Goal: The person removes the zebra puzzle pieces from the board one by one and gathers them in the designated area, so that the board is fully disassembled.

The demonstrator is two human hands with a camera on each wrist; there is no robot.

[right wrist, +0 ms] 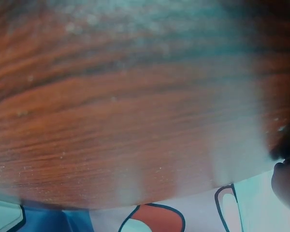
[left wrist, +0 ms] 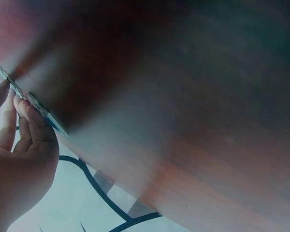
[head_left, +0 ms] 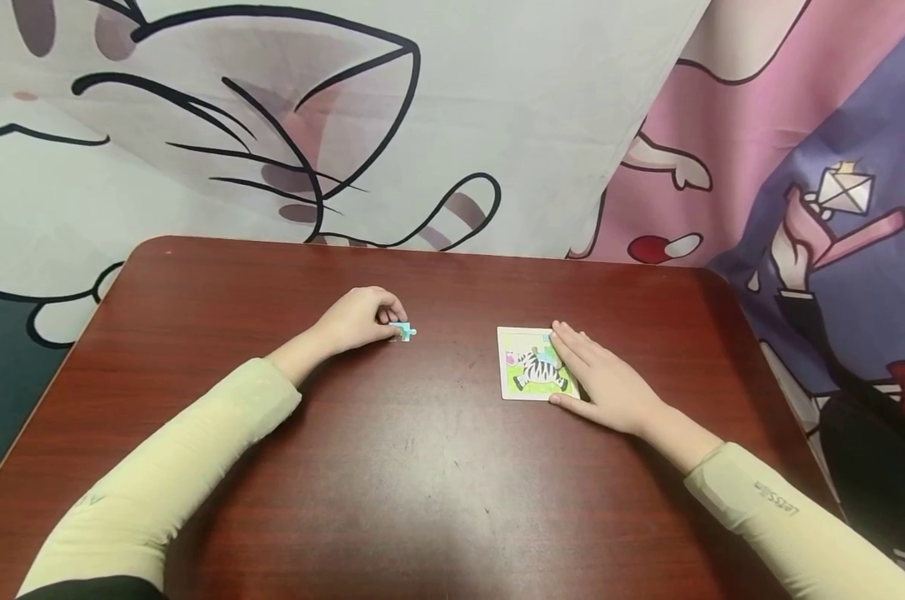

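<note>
Pinched between the thumb and fingers of my left hand (head_left: 358, 319) is a small light-blue and green jigsaw piece (head_left: 403, 332), held at the table to the left of the puzzle. A square zebra jigsaw puzzle (head_left: 531, 368) with a pale border lies on the table. My right hand (head_left: 610, 383) rests over its right side with straight fingers, the thumb at the lower edge, covering part of the picture. In the left wrist view, the jigsaw piece (left wrist: 8, 79) appears edge-on at the fingertips. Only a bit of the right hand (right wrist: 286, 186) shows in the right wrist view.
The reddish-brown wooden table (head_left: 437, 483) has rounded far corners. Behind it hangs a white cloth (head_left: 542, 108) with a cartoon cat. Pink and purple cartoon cloth (head_left: 752, 158) hangs at the right.
</note>
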